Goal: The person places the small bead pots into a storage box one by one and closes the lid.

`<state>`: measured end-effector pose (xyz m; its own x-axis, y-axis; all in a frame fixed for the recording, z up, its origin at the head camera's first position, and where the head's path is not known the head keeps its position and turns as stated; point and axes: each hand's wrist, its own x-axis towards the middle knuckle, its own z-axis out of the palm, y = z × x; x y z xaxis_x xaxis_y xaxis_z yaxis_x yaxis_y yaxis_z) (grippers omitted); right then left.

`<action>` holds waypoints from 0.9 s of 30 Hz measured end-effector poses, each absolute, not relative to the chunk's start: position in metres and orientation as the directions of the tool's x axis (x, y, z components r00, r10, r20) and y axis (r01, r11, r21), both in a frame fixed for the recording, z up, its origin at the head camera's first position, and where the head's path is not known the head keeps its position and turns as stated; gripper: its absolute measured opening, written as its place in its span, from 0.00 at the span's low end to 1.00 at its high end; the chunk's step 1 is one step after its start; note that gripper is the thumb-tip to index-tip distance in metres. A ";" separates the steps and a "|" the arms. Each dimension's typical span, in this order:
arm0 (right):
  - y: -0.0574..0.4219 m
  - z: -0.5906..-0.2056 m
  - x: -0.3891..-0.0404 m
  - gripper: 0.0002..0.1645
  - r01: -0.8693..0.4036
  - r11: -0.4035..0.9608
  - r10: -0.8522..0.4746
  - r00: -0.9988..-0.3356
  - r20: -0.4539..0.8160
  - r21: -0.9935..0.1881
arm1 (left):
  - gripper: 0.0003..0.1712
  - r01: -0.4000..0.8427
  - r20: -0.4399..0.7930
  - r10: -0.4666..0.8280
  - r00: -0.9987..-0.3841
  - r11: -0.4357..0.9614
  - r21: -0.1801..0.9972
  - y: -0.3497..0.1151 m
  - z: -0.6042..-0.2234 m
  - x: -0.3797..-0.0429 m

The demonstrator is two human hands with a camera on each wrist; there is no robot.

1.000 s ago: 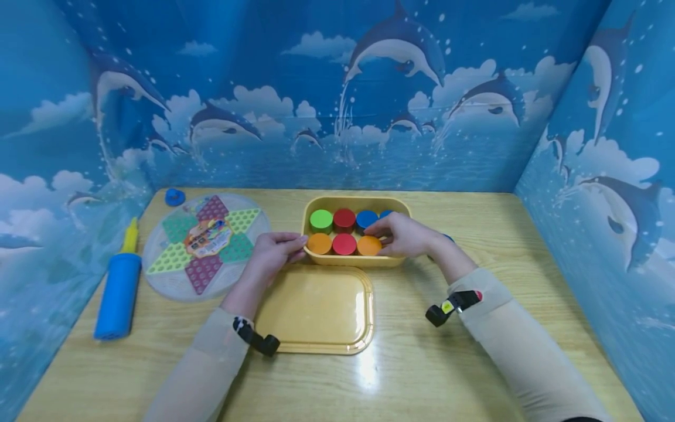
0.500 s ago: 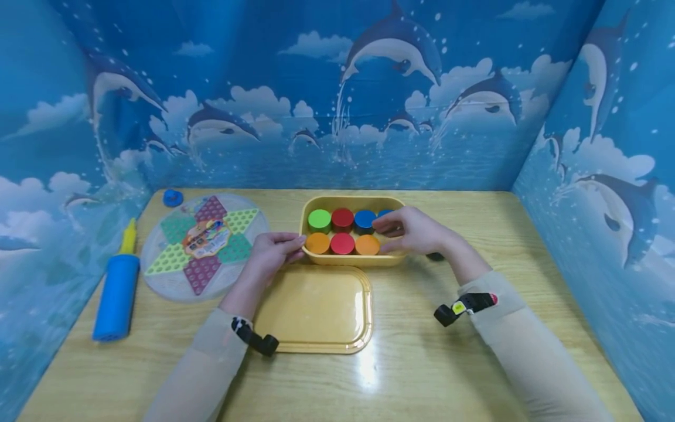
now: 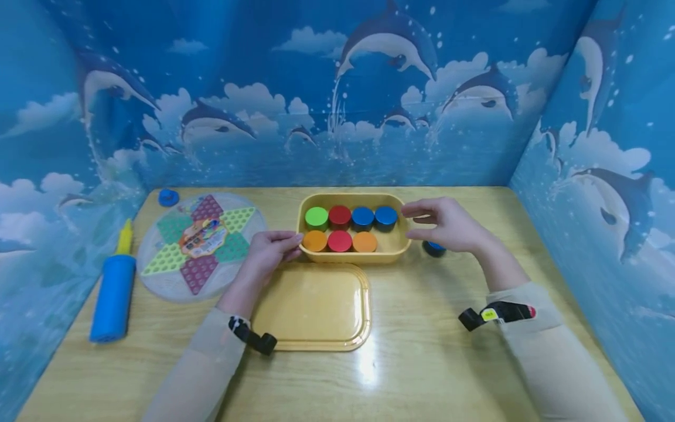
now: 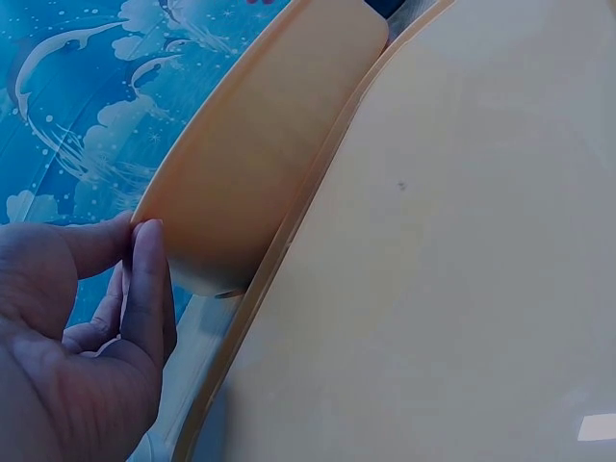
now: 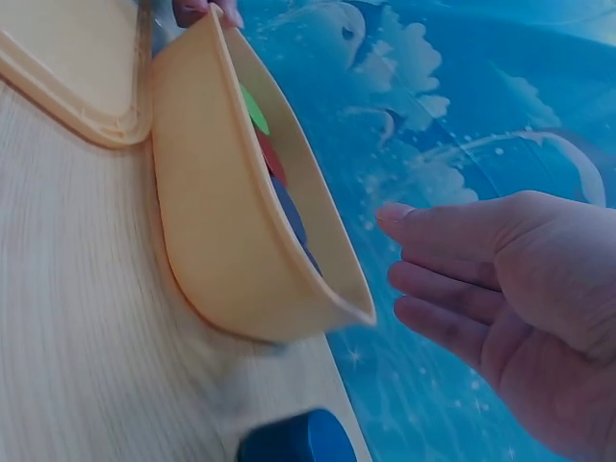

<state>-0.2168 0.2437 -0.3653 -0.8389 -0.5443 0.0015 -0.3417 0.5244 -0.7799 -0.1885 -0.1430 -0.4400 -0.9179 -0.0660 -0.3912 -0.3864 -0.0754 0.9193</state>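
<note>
A yellow plastic box (image 3: 358, 257) stands on the table with several short round cylinders inside. The back row has a green cylinder (image 3: 317, 218), a dark red one (image 3: 340, 217) and two blue ones (image 3: 362, 217). Along the front sit two orange cylinders (image 3: 365, 241) and a red one (image 3: 340, 241). My left hand (image 3: 271, 252) pinches the box's rim at its left end, thumb against finger. My right hand (image 3: 448, 225) hovers at the box's right end, fingers extended, nothing in them. Beneath it, another blue cylinder (image 5: 306, 438) sits on the table, partly hidden in the head view.
In front of the box lies its yellow lid (image 3: 316, 308), flat. A round star-patterned game board (image 3: 203, 246) is at the left, with a blue pump (image 3: 113, 299) beside it and a small blue piece (image 3: 168, 197) behind. A dolphin-print curtain (image 3: 295, 88) encloses the table's back and sides.
My right hand has drawn out of the box to the right, its fingers parting from the front-right orange cylinder. More of the blue cylinders shows. My left hand stays on the rim.
</note>
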 end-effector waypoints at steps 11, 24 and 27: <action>0.283 -0.366 -0.214 0.36 -0.312 0.587 -0.455 -0.890 0.014 -0.747 | 0.21 -0.374 -0.381 -0.075 -0.921 -0.094 0.923 -0.145 -0.439 -0.189; 0.312 -0.403 -0.214 0.46 -0.182 0.646 -0.413 -0.900 -0.138 -0.741 | 0.24 -0.379 -0.386 -0.053 -0.921 -0.100 0.920 -0.145 -0.442 -0.191; 0.315 -0.413 -0.214 0.48 -0.171 0.637 -0.418 -0.896 -0.151 -0.752 | 0.24 -0.376 -0.382 -0.052 -0.923 -0.096 0.922 -0.145 -0.442 -0.190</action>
